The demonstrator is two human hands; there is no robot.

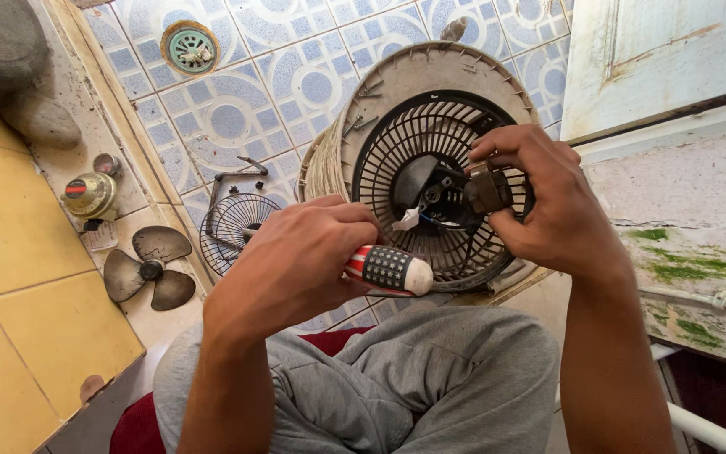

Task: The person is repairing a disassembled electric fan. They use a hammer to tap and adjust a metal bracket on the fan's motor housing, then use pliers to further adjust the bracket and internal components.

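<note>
Fan housing (380,101) stands on edge against my knees, black rear grille (397,160) facing me. I see small brown block (486,190) at grille centre, pinched shut in right hand (548,202). Left hand (296,252) sits lower left of it, fist closed round screwdriver handle (390,269), long axis running left-right, butt toward right hand. Loose fan blade (149,269) and wire guard (237,227) lie on tiled floor (237,118), well apart.

Bright, even daylight fills the scene, strongest on the pale wall (674,193) at right. Shadows are soft beneath the fan blade (146,269) on the tiled floor (237,109). Focus is sharp throughout; wide-angle distortion bends lines near the edges.
</note>
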